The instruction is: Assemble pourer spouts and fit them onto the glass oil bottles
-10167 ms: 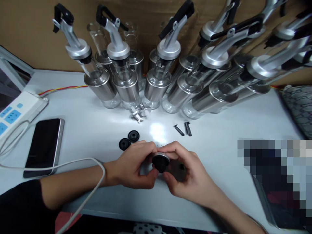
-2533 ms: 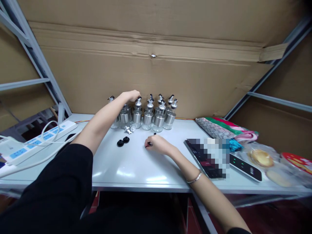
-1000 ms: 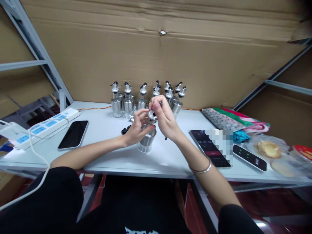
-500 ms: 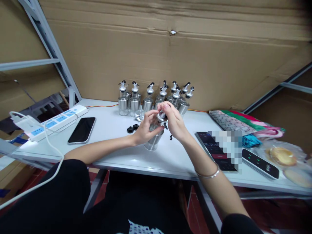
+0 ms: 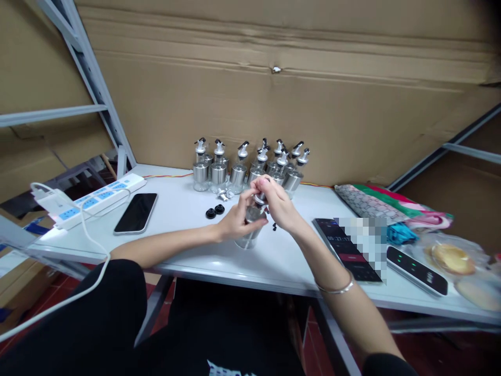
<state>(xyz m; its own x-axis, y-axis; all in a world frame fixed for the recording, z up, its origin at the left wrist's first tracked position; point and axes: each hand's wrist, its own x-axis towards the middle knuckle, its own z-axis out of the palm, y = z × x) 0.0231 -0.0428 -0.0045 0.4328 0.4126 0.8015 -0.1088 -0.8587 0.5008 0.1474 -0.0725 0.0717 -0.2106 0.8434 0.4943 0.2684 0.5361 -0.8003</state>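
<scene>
Left hand (image 5: 234,222): you grasp the bottle's upper part, thumb across its near side.
Right hand (image 5: 279,202): your fingers clasp the silver cap (image 5: 260,199) at its mouth; whether it is seated, you cannot tell.
Bottle (image 5: 247,242): stands mid-table, nearer you than the bottle group (image 5: 238,176).
Black discs (image 5: 210,213): two, left of your bottle.

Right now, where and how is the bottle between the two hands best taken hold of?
I would take the bottle by its lower body, from the near side, with a curved grip. It stands base-down on the table, and this round part shows below the left hand, which holds it higher up, while the right hand is on the pourer.
</scene>
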